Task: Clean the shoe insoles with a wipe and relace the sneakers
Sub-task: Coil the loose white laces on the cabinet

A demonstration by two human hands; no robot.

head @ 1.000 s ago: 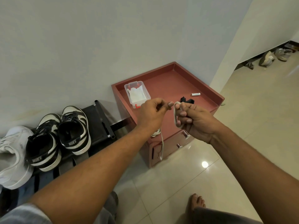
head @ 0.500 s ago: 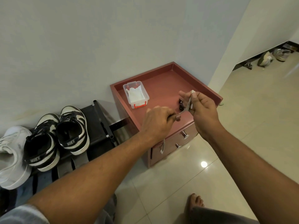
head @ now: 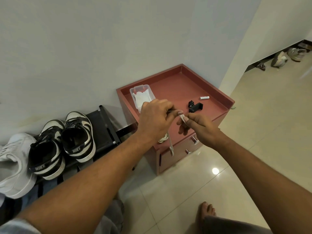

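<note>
- A person's left hand (head: 155, 119) and right hand (head: 197, 124) meet above the front edge of a red-brown wooden cabinet (head: 177, 88) with a raised rim and two drawers.
- Both hands hold a flat white shoelace (head: 182, 118). The left hand's curled fingers pinch it, and the right hand's thumb and fingertips pinch its end.
- A short length of the lace runs between the two hands. The rest hangs below the left hand, down past the cabinet's front edge, with a coil resting on that edge.
- A clear plastic box of white wipes (head: 142, 97) sits near the cabinet top's back left corner.
- A small black clip (head: 195, 106) lies near the middle of the top, and a small white cylinder (head: 204, 97) lies towards the right edge.
- To the left, a black fabric shoe rack (head: 103, 129) holds two black-and-white sneakers (head: 78, 135) side by side, laced in black, heels towards the viewer.
- A white sneaker (head: 13, 164) lies beside them at the rack's left end.
- A bare foot (head: 208, 211) rests on the glossy cream floor tiles.
</note>
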